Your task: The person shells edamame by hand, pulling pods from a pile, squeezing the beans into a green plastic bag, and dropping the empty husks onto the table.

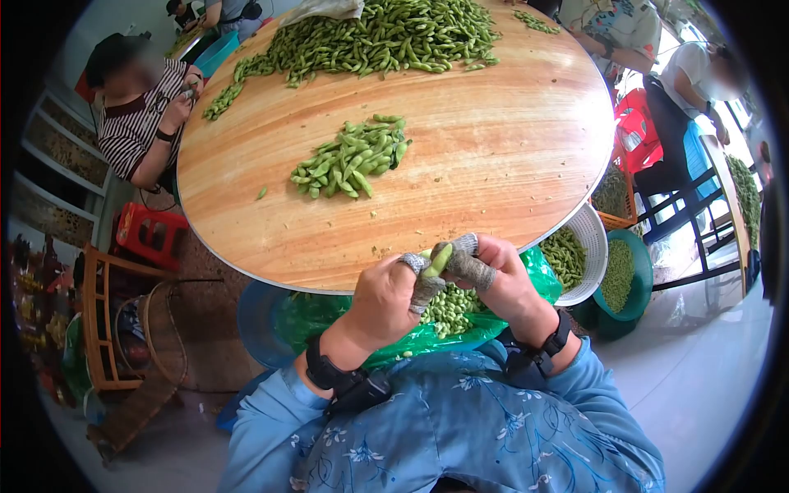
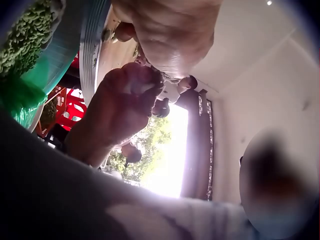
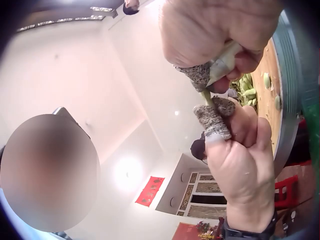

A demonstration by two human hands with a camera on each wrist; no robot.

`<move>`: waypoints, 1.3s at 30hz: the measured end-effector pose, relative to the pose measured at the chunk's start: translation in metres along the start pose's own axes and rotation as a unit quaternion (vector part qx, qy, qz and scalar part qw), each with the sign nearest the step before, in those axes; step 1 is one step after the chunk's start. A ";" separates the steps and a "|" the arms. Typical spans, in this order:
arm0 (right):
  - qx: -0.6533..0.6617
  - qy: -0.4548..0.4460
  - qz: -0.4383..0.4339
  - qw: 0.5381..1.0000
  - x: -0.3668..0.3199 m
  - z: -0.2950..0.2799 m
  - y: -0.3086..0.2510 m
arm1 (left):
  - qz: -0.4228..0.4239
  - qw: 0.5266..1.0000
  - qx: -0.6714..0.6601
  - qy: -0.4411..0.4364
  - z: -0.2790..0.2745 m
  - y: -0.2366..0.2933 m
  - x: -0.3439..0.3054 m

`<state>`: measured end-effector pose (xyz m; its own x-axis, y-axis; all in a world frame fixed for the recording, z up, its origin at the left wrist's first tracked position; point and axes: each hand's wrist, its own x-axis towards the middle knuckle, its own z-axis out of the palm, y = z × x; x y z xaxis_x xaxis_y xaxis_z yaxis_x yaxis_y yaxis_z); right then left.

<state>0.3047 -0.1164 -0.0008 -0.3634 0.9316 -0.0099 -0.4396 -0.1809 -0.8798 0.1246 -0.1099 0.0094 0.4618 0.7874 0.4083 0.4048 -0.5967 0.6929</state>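
Note:
In the head view, my left hand [image 1: 370,300] and right hand [image 1: 509,283] meet just past the table's near edge. Between their fingertips they pinch a green edamame pod [image 1: 440,260]. Grey knitted finger covers [image 3: 212,122] wrap the thumb and finger tips. The right wrist view shows a thin green part of the pod [image 3: 207,97] bridging the two hands; something pale [image 3: 226,62] is tucked in the right hand's curled fingers. Below the hands, shelled beans [image 1: 452,311] lie on a green plastic bag [image 1: 538,275]. The left wrist view is dark around the fingers, hiding their hold.
On the round wooden table [image 1: 485,156] lie a small pod pile [image 1: 353,160] and a large heap [image 1: 394,37] farther back. To the right stand a white basket [image 1: 596,246] of pods and a teal basin [image 1: 645,263] of beans. A person [image 1: 144,115] sits at left.

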 end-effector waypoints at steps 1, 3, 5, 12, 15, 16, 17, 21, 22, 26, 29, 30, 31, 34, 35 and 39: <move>-0.034 0.000 0.071 0.997 -0.001 0.000 -0.003 | 0.063 0.989 0.132 -0.002 -0.001 -0.002 0.000; -0.015 0.004 0.057 0.998 -0.003 0.005 -0.006 | 0.073 0.987 0.140 0.016 0.001 -0.002 0.003; 0.005 0.008 0.044 0.999 -0.004 0.010 -0.003 | 0.073 0.997 0.013 0.036 0.003 -0.004 0.004; -0.187 0.009 -0.121 0.975 -0.001 0.008 0.003 | -0.196 0.922 -0.330 0.044 0.014 -0.002 -0.004; -0.405 -0.013 -0.249 0.879 0.006 0.002 0.002 | -0.317 0.797 -0.513 0.038 0.009 0.004 0.001; -0.470 -0.018 -0.326 0.820 0.007 0.001 0.003 | -0.356 0.764 -0.537 0.030 0.007 0.005 0.003; -0.470 -0.017 -0.326 0.820 0.006 0.003 0.002 | -0.393 0.729 -0.560 0.022 0.006 0.006 0.005; -0.399 0.037 -0.137 0.906 -0.001 0.009 -0.010 | -0.335 0.807 -0.481 -0.067 0.000 -0.003 0.005; -0.356 0.064 -0.060 0.930 -0.002 0.009 -0.010 | -0.214 0.883 -0.416 -0.039 0.006 0.001 0.007; -0.315 0.022 -0.091 0.944 0.000 0.007 -0.011 | -0.172 0.909 -0.369 -0.089 0.008 -0.014 0.005; -0.256 0.005 -0.031 0.966 0.000 0.004 -0.014 | -0.232 0.891 -0.373 -0.113 0.002 -0.005 0.006; -0.260 0.004 -0.017 0.966 -0.001 0.006 -0.016 | -0.231 0.892 -0.372 -0.110 -0.001 -0.002 0.007; -0.260 0.001 -0.017 0.966 -0.002 0.008 -0.017 | -0.245 0.886 -0.372 -0.124 -0.005 0.001 0.008; -0.441 -0.004 -0.135 0.887 -0.003 0.012 -0.017 | -0.274 0.871 -0.391 -0.116 -0.001 -0.001 0.004; -0.440 -0.004 -0.134 0.888 -0.003 0.012 -0.013 | -0.288 0.860 -0.409 -0.097 0.001 -0.002 0.002; -0.481 0.042 -0.186 0.856 -0.007 0.013 -0.008 | -0.284 0.871 -0.395 -0.070 0.007 0.006 0.004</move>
<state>0.3004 -0.1253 0.0122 -0.2666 0.8952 0.3572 0.3825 0.4385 -0.8133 0.1344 -0.1110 0.0106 0.4787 0.8609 -0.1722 -0.0442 0.2195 0.9746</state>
